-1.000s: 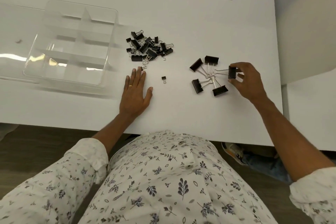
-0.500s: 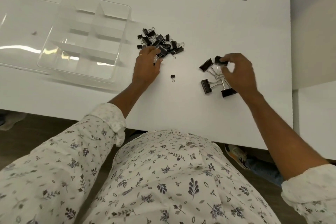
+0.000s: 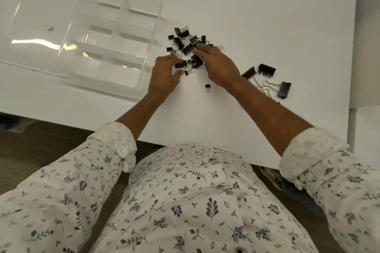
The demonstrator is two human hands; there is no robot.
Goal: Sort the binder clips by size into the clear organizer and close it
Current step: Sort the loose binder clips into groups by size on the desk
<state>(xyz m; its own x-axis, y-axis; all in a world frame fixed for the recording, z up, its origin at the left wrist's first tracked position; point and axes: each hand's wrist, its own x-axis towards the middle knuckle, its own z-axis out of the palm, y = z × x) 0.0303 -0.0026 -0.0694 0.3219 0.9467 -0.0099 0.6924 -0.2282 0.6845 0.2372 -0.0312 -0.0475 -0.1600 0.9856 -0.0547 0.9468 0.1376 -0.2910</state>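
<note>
Bright, even overhead light washes the white table (image 3: 236,16) almost to blank — shadows under the left hand (image 3: 164,77) and right hand (image 3: 218,65) are faint and soft. Glare streaks across the clear organizer (image 3: 107,33) and its open lid (image 3: 35,33), with 2 hot spots near its front wall. Wide-angle distortion bows the table's edges. The patterned sleeves (image 3: 337,172) smear with blur low in the frame — the floor (image 3: 41,141) sits dim.
</note>
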